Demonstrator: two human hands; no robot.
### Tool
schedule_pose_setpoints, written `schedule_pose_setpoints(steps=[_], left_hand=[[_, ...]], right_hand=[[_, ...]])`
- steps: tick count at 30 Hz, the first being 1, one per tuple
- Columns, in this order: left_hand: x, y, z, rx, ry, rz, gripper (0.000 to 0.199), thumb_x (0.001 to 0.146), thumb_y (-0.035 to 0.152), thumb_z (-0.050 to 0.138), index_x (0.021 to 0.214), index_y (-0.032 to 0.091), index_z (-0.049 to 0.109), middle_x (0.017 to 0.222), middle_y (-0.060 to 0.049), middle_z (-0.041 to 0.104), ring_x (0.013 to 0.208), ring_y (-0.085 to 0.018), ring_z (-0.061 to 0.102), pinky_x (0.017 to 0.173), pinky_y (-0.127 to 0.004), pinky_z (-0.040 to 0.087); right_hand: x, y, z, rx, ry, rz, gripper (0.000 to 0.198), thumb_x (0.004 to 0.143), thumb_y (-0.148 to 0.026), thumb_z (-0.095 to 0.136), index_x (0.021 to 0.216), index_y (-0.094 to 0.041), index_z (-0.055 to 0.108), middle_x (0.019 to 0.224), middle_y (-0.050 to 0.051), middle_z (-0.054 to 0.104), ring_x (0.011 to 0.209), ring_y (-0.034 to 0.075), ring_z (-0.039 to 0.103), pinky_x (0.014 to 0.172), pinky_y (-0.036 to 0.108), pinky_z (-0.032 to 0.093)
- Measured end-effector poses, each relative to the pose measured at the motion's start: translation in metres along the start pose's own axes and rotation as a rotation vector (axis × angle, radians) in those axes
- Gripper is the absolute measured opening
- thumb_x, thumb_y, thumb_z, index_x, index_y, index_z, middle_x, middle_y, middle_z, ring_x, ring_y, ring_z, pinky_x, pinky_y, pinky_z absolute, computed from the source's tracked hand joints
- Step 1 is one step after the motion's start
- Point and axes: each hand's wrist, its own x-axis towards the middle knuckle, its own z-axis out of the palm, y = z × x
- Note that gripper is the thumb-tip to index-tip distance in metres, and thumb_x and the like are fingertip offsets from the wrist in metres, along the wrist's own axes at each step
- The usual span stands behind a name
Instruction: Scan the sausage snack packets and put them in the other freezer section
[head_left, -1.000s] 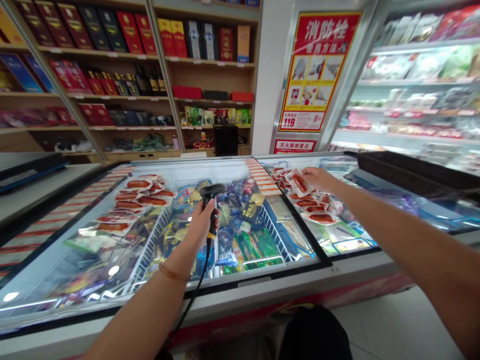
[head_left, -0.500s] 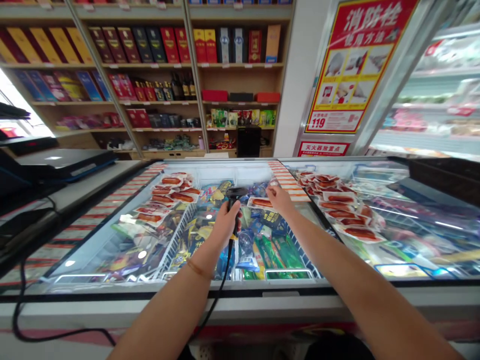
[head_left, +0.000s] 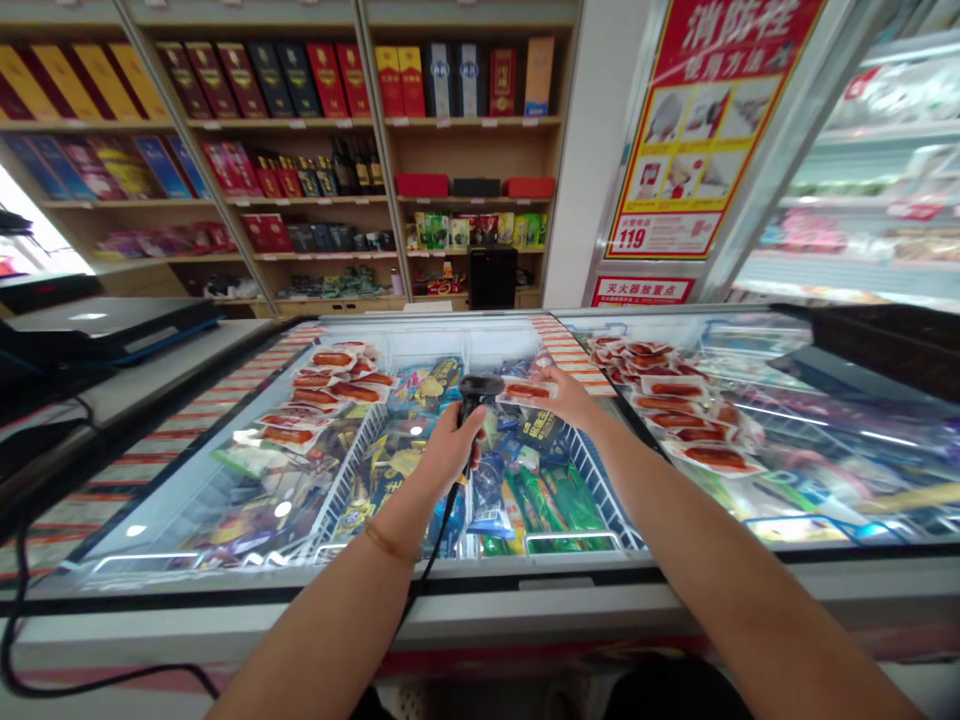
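My left hand [head_left: 456, 440] is wrapped round the handle of a black barcode scanner [head_left: 481, 385], whose cable hangs down toward me. With its fingers closed on the right end of a vacuum-packed sausage [head_left: 528, 390], my right hand [head_left: 568, 396] is above the freezer's glass top. The scanner head is right beside the pack's left end. A pile of packed sausages [head_left: 358, 392] lies on the glass to the left. Another pile of packed sausages [head_left: 679, 405] lies to the right.
Under the glass of the chest freezer [head_left: 525, 583], wire baskets hold bagged frozen goods [head_left: 555, 500]. A strip of orange-striped labels [head_left: 574, 355] runs along the glass. Flat dark equipment [head_left: 124, 320] stands on the left counter. Shelves [head_left: 480, 122] of boxes rise behind.
My right hand has taken hold of the sausage pack's right end and lifted it slightly. The scanner head has shifted a little to the right, up beside the pack.
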Motion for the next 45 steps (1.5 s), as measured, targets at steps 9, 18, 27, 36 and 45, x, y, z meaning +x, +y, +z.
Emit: schedule_pose_setpoints(steps=[9,18,27,36,45], left_hand=[[0.0,-0.005,-0.001,0.039,-0.126,0.095,0.051,0.075,0.067,0.069,0.09,0.022,0.048,0.064,0.007,0.058,0.036,-0.007,0.047,0.034,-0.022,0.036],[-0.006,-0.003,0.002,0.034,-0.171,0.081,0.05,0.075,0.064,0.071,0.09,0.022,0.05,0.065,0.006,0.058,0.037,-0.007,0.046,0.036,-0.022,0.035],[-0.003,-0.007,0.001,0.011,-0.152,0.082,0.05,0.074,0.063,0.072,0.092,0.021,0.053,0.064,0.005,0.058,0.036,-0.008,0.046,0.035,-0.022,0.035],[-0.009,0.016,-0.001,-0.002,0.109,0.001,0.041,0.079,0.055,0.072,0.088,0.022,0.049,0.062,0.006,0.058,0.035,-0.008,0.047,0.035,-0.021,0.036],[-0.053,0.061,-0.132,-0.058,0.518,0.133,0.036,0.08,0.051,0.069,0.09,0.023,0.049,0.064,0.006,0.057,0.037,-0.008,0.048,0.036,-0.021,0.036]], right_hand=[[0.007,0.001,0.0,0.212,0.28,0.032,0.038,0.072,-0.035,0.069,0.105,-0.025,0.054,0.107,0.003,0.068,0.093,0.025,0.067,0.088,0.042,0.054],[0.004,-0.013,-0.004,0.131,0.314,0.034,0.037,0.073,-0.032,0.065,0.107,-0.024,0.054,0.11,0.006,0.068,0.102,0.026,0.066,0.094,0.041,0.051],[0.003,-0.006,-0.001,0.134,0.293,0.046,0.04,0.076,-0.035,0.065,0.113,-0.024,0.054,0.117,0.007,0.068,0.106,0.025,0.066,0.095,0.04,0.052],[0.001,-0.003,0.001,-0.163,0.326,0.121,0.026,0.077,-0.035,0.065,0.098,-0.025,0.056,0.104,0.008,0.072,0.095,0.029,0.068,0.085,0.042,0.053],[0.02,-0.108,0.073,-0.125,0.11,-0.106,0.029,0.08,-0.048,0.067,0.097,-0.026,0.058,0.097,0.005,0.072,0.089,0.026,0.068,0.076,0.035,0.051]])
